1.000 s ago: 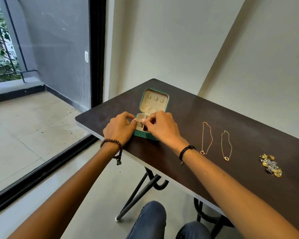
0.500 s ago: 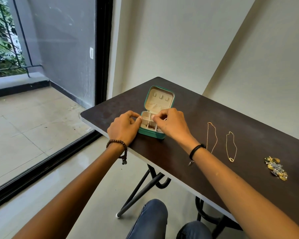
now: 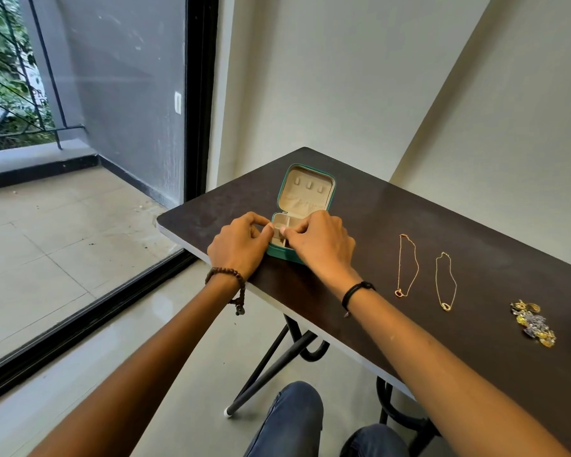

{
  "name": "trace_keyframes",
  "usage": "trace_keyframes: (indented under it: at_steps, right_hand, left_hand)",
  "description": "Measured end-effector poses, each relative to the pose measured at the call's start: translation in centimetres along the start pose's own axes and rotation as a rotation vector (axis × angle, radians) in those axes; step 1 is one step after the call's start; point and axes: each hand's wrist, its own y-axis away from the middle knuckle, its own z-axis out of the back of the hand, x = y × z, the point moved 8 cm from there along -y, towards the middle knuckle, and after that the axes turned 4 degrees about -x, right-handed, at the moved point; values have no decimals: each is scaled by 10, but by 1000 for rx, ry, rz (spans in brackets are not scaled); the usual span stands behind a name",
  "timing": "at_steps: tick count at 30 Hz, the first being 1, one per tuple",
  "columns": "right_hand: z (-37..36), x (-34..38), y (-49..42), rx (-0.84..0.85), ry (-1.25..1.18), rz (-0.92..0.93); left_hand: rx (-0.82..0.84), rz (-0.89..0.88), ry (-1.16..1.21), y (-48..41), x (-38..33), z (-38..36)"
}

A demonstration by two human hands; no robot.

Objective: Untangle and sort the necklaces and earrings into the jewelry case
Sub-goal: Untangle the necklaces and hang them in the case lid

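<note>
Left hand (image 3: 238,247) and right hand (image 3: 320,240) meet over the open jewelry case (image 3: 305,192) at the counter's (image 3: 409,209) left end, fingers (image 3: 299,225) curled at its tray, grasp impossible to tell; the two necklaces (image 3: 399,292) lie to the right, long axes pointing away, nearer the right hand.

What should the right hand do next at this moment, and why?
Probably lift the right hand off the green case and reach for the nearer gold necklace. It and the second necklace lie untangled right of the open case, the earring heap farther right, all unsorted. The left hand holds the case. Whether the right fingers pinch anything cannot be seen.
</note>
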Motion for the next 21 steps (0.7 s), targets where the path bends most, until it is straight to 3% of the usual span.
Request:
trace_keyframes:
  at_steps: [11,21]
  right_hand:
    - [1,2,1,126,-138,-3]
    - [-3,26,12,178,176,297]
  left_hand:
    - [-25,10,-2,1,1,1]
    - [-36,14,-5,3,-2,3]
